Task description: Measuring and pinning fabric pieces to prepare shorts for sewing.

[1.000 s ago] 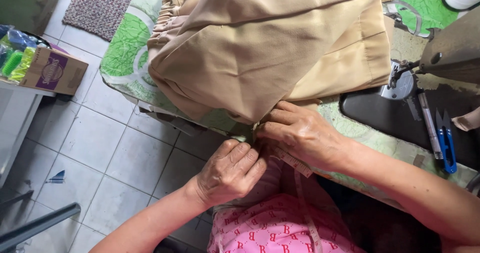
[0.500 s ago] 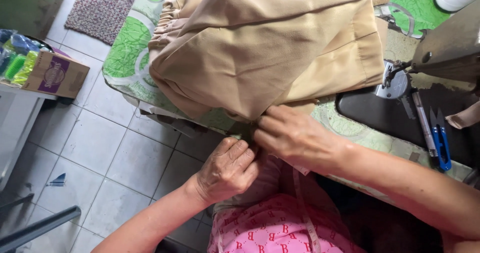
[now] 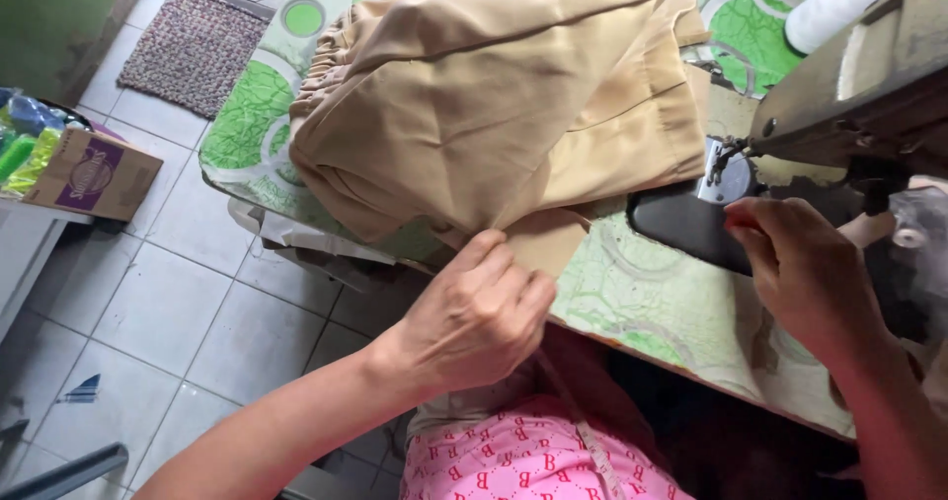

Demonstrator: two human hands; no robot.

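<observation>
R hand (image 3: 805,273) moved off to 1 sewing machine (image 3: 849,95), grip spread; L hand (image 3: 479,312) pinching 1 tan garment (image 3: 494,105).

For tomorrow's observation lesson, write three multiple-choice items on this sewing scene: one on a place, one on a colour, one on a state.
1. Where is the right hand?
A. by the sewing machine
B. on the floor
C. in the box

2. What colour is the cloth?
A. blue
B. tan
C. black

3. How is the left hand?
A. open and empty
B. out of view
C. pinching the cloth's edge

Answers: A, its fingers lie on the machine's dark bed; B, the whole bundle is tan; C, its fingers close on a corner.
</observation>
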